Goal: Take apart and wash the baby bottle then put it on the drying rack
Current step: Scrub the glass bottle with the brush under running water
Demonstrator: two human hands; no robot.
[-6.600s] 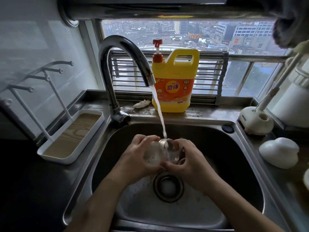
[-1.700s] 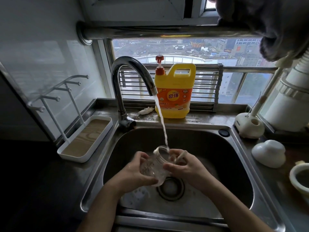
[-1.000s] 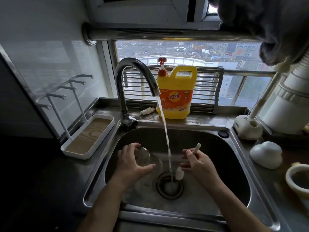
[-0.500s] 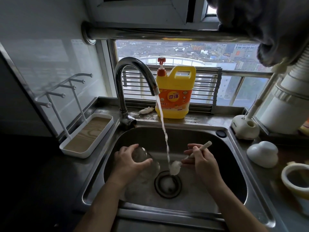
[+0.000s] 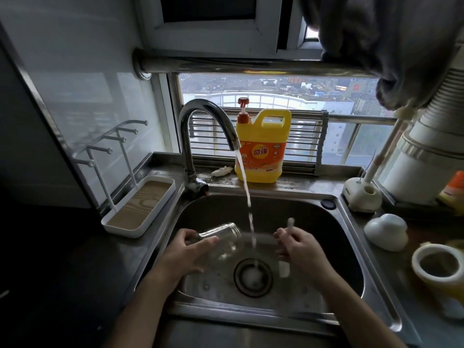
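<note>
The bottle (image 5: 223, 237) in my left hand (image 5: 187, 254) is clear glass; the brush (image 5: 284, 269) in my right hand (image 5: 301, 249) is white. Behind the silver-grey sink (image 5: 288, 207) stands a yellow detergent jug (image 5: 261, 146) with an orange label and red pump. The drying rack (image 5: 140, 204) is white, its tray lined in tan wood grain.

A yellow detergent jug (image 5: 261, 146) with an orange label and a red pump (image 5: 243, 109) stands on the wet ledge (image 5: 313, 183) under the window (image 5: 276, 91), where rooftops show outside. A crumpled white scrap (image 5: 222, 170) lies just left of it. Behind it a wire grille (image 5: 305, 136) leans against the glass. Overhead a steel rail (image 5: 238, 65) carries a grey cloth (image 5: 389, 41). On the right a ribbed white hose (image 5: 437, 126) comes down, with an orange packet (image 5: 453, 189) beside it. In front of it a white stand (image 5: 362, 195) holds a long handle (image 5: 384, 151); nearer me sit a white dome (image 5: 385, 233) and a cream cup (image 5: 438, 268)
</note>
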